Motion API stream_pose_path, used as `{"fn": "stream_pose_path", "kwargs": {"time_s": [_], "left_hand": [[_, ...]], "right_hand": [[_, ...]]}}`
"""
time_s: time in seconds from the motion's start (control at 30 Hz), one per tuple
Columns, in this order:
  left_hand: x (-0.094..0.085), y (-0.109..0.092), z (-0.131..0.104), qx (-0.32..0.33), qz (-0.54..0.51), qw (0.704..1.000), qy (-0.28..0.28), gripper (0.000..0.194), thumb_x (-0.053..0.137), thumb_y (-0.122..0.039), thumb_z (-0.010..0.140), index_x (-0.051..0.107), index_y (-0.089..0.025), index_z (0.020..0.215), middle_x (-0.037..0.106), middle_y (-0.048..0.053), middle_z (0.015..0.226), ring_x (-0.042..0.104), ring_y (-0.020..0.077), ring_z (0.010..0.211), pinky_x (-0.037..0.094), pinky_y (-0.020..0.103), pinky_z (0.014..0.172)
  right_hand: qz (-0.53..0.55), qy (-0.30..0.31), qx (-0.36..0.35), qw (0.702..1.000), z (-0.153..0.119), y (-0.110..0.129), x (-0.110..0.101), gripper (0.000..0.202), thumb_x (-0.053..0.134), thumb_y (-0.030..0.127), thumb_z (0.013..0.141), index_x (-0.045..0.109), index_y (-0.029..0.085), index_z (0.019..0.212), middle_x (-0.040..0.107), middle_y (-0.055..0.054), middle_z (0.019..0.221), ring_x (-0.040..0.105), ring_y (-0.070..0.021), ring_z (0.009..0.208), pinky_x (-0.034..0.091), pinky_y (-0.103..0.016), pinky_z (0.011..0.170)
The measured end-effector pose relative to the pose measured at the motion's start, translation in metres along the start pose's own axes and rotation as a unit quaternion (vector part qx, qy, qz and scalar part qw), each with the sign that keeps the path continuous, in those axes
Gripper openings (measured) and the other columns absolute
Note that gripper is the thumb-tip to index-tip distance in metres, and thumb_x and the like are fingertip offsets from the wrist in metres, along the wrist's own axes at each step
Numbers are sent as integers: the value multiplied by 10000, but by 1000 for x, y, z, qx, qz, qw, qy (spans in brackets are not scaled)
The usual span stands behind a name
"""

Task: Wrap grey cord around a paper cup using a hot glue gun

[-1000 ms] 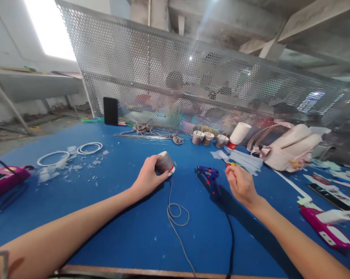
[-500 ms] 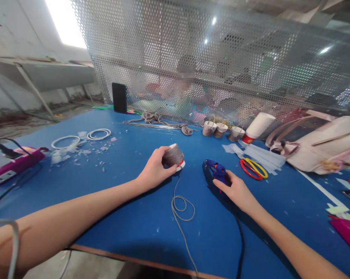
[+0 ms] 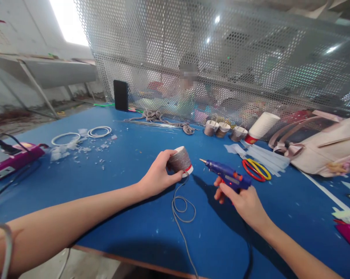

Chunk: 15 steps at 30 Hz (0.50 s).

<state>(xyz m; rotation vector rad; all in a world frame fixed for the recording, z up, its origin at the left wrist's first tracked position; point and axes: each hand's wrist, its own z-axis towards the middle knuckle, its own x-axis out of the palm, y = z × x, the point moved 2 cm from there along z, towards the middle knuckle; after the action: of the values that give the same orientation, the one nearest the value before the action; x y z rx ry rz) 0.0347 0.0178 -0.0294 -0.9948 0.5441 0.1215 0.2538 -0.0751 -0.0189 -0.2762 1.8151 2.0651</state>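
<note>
My left hand (image 3: 160, 170) is wrapped round a paper cup (image 3: 181, 161) bound in grey cord, with a red band and a bare white rim still showing. The cup is tilted over the blue table. From its rim a loose grey cord (image 3: 184, 207) trails in loops toward the front edge. A blue glue gun (image 3: 229, 174) is gripped in my right hand (image 3: 244, 201), held above the tabletop. Its brass nozzle points left at the cup, with a small gap between the two. A black cable runs down from the gun.
Scissors (image 3: 258, 170) lie right beside clear glue sticks (image 3: 269, 157). Several cord-wrapped cups (image 3: 238, 134) and a stack of paper cups (image 3: 263, 126) stand behind. A purple power strip (image 3: 16, 162) sits left, near white rings (image 3: 99, 131). A bag (image 3: 328, 143) rests right; perforated metal (image 3: 151, 50) borders the back.
My right hand has lifted the glue gun off the table and swung its nozzle toward the cup. My left hand has shifted the cup slightly to the right.
</note>
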Motion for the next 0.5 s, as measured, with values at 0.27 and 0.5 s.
{"fn": "stream_pose_path", "kwargs": {"time_s": [0.27,0.5], "left_hand": [[2,1,-1,10,27,1000,-2,390,640,-265,720,499,-197,1077,596,59,969,550,184,814,476,329,703],[2,-3,-2,16,34,999,6,361,643,-255,722,520,-207,1058,601,46,931,553,183,814,475,315,694]], "right_hand": [[-88,-13,-37,995,-24,-14,12,232,601,427,815,608,195,800,605,13,584,549,-134,476,474,-236,448],[-94,-23,-67,993,-24,-21,17,241,605,451,812,606,213,776,613,-2,604,569,-157,512,499,-253,498]]}}
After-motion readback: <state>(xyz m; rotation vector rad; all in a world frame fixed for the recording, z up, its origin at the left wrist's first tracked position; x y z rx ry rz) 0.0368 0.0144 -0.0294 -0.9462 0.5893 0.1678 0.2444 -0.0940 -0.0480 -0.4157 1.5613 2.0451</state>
